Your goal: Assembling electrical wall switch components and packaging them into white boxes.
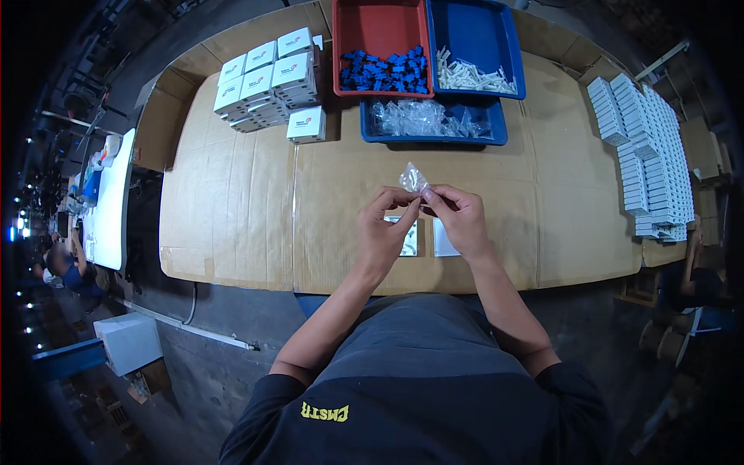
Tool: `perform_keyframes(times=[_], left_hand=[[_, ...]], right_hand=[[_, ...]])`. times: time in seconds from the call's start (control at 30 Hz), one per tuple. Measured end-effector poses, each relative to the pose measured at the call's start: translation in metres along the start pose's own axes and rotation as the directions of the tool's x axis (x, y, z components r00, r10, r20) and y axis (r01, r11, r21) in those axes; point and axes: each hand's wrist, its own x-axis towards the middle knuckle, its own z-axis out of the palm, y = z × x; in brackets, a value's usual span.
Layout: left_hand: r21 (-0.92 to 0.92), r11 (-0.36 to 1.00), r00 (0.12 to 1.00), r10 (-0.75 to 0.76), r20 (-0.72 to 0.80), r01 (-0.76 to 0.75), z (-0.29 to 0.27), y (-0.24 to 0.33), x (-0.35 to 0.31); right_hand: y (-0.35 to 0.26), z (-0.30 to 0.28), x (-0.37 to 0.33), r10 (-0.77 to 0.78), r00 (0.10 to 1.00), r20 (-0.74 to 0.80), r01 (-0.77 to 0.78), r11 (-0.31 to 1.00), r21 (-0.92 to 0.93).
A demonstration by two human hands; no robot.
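Between my two hands, over the middle of the cardboard-covered table, is a small clear plastic bag [413, 178]. My left hand [381, 225] pinches its lower end with thumb and forefinger. From the other side my right hand [459, 217] pinches the same end, the fingertips of both hands nearly touching. What the bag holds is too small to make out. Beneath my hands lie an open white box [409, 239] with something pale inside and a flat white piece [445, 239], both partly hidden by my hands.
Beyond my hands stands a blue tray [434, 142] of clear bags. Behind it are a red tray [380, 23] with blue plastic parts and a blue tray [474, 35] with white pieces. White boxes [267, 77] are stacked at the left, more boxes [651, 155] at the right.
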Motion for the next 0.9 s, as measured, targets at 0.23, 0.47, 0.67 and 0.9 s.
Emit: perform_keyframes(times=[0.23,0.47,0.67,0.9], left_hand=[[0.029,0.998,0.991,0.059,-0.124,-0.055,0.014,-0.009,-0.012],[-0.421,0.842,0.939,-0.331,0.089,0.337,0.016,-0.019,-0.012],[-0.563,0.718,0.899,-0.422,0.114,0.409,0.003,-0.01,0.002],[-0.581,0.693,0.884,-0.454,0.109,0.427,-0.002,-0.024,-0.005]], right_hand=[[-0.007,0.015,-0.005,-0.348,0.934,-0.077,0.293,0.871,-0.394],[-0.005,0.013,-0.004,-0.533,0.844,-0.064,0.443,0.759,-0.476],[-0.006,0.003,-0.004,-0.397,0.914,0.083,0.403,0.869,-0.285],[0.001,0.003,-0.001,-0.086,0.995,0.043,0.081,0.99,0.12]])
